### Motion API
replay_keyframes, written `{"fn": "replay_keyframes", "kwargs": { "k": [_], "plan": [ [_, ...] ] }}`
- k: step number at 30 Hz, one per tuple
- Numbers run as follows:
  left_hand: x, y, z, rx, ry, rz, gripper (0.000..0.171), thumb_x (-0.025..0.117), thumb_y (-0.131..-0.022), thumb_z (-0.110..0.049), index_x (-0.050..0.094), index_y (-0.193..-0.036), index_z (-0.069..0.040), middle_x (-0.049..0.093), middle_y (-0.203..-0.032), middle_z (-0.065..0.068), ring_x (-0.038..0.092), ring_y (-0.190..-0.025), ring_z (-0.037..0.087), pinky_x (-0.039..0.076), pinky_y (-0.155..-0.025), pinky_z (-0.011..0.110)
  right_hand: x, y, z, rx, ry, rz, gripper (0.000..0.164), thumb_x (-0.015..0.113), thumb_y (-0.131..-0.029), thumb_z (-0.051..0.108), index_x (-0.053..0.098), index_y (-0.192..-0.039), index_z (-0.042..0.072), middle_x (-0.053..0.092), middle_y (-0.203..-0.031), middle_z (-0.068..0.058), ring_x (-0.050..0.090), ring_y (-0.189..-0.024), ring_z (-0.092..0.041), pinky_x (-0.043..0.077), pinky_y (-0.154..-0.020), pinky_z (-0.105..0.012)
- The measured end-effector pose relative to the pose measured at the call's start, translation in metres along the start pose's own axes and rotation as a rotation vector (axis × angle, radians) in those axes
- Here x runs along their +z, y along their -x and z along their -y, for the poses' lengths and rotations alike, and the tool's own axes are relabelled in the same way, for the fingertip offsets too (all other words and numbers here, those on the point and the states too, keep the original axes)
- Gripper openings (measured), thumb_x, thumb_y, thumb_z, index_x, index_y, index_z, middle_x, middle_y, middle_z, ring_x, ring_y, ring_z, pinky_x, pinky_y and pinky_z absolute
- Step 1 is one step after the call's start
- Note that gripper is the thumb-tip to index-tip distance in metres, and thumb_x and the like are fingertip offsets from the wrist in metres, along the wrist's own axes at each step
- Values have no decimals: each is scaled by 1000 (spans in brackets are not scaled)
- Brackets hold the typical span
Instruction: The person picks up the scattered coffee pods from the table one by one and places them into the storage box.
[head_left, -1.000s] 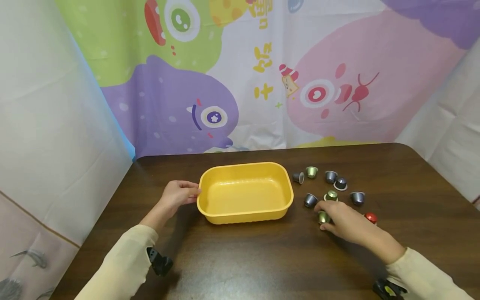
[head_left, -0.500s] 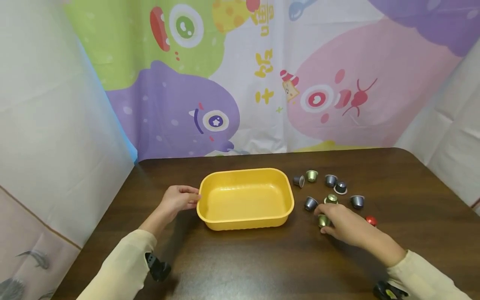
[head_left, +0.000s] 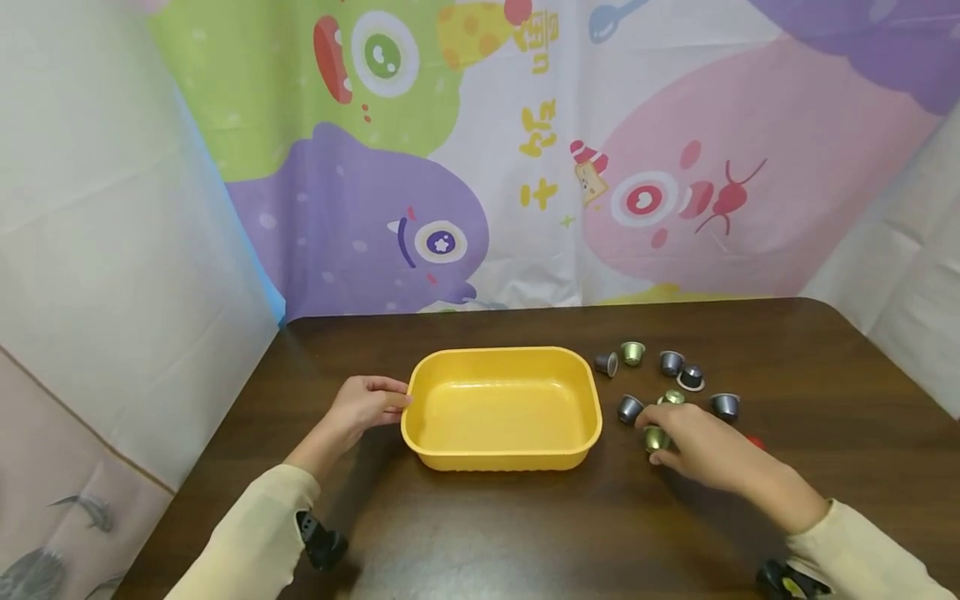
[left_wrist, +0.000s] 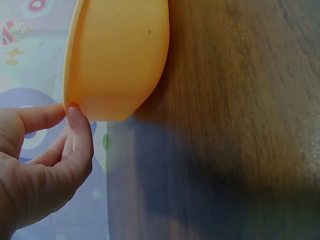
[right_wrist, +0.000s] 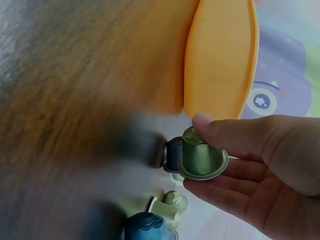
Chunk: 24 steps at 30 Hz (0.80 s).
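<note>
A yellow plastic basin (head_left: pixel 502 417) stands on the table with nothing in it. My left hand (head_left: pixel 366 408) pinches its left rim between thumb and fingers, which the left wrist view shows close up at the basin's edge (left_wrist: pixel 120 65). To the right of the basin, my right hand (head_left: pixel 708 446) holds a green coffee capsule (right_wrist: pixel 202 157) between thumb and fingers. The same green capsule (head_left: pixel 656 439) shows under the fingers in the head view. Another green capsule (head_left: pixel 675 397) lies just behind that hand, and a dark grey capsule (head_left: pixel 630 408) lies to its left.
Several more coffee capsules lie right of the basin: a grey one on its side (head_left: pixel 606 364), a light green one (head_left: pixel 633 353), a black one (head_left: pixel 691 377) and a grey one (head_left: pixel 725 407). A red capsule (head_left: pixel 755 442) is mostly hidden by the right hand. A cartoon curtain (head_left: pixel 525 250) hangs behind the table.
The head view has shifted slightly, so everything sits a little lower and further right in it. Both hands keep their places at the basin rim and the green capsule.
</note>
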<state>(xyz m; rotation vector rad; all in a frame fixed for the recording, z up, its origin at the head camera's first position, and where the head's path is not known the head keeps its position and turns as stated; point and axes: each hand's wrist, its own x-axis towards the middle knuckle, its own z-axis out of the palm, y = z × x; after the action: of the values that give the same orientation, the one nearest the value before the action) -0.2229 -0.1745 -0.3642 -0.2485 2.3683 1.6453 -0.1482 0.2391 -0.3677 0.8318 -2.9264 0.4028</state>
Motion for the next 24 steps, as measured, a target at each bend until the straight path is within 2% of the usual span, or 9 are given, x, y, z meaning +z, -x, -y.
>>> {"fn": "replay_keyframes", "kwargs": {
  "k": [14,24],
  "plan": [
    [3,4,2,-19,-24,-2,30,66,-88,-8,64,-114,7,67,-107,17,66,-75,11,59,-84,36,-10,-7,2,-51,-13,5,34,81,-73,11,65,-102,3,70,-98,-7,66,-89,-20,56,-73,-34],
    [3,8,3,-36,-20,-9,31,66,-88,-8,63,-114,7,66,-109,18,66,-76,11,59,-83,34,-17,-13,7,-73,-28,23,32,81,-74,10,65,-101,3,70,-98,-7,66,-89,-19,56,-72,-32]
  ]
}}
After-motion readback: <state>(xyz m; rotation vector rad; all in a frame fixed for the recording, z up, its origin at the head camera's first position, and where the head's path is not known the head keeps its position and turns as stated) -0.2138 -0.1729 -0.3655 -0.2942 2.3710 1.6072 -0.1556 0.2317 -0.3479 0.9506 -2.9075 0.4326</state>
